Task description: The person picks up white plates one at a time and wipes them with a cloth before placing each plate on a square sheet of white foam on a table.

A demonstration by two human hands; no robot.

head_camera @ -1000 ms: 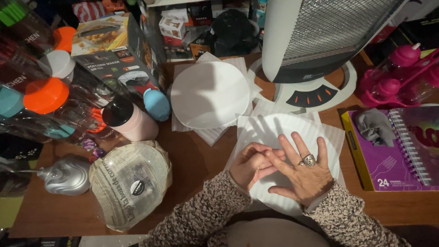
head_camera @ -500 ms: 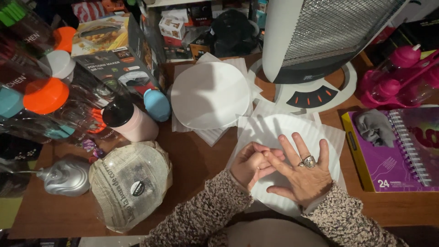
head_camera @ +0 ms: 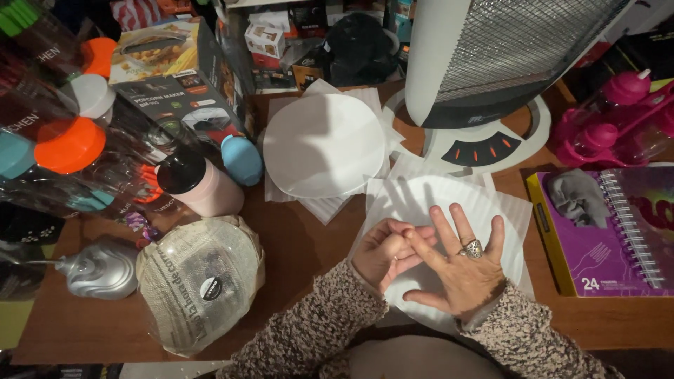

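My right hand [head_camera: 460, 270] lies flat with fingers spread on a white round paper piece [head_camera: 421, 196], which rests on white square sheets [head_camera: 516, 217] on the brown table [head_camera: 302, 245]. A ring sits on one of its fingers. My left hand [head_camera: 385, 254] is curled beside it, fingertips touching the right index finger. I cannot tell if it pinches anything. Both sleeves are of speckled knit. A second white round piece [head_camera: 323, 144] lies on more white sheets further back.
A mesh-fronted heater [head_camera: 491, 56] stands at the back right on its round base [head_camera: 484, 144]. Pink bottles [head_camera: 611, 119] and a purple box [head_camera: 562, 245] with a spiral notebook are right. A newspaper-wrapped bundle [head_camera: 200, 281], silver object [head_camera: 98, 270], pink cup [head_camera: 196, 186], boxes and bottles crowd the left.
Almost nothing differs: both hands stay on the white round paper, and the left fingers have shifted only slightly against the right index finger.
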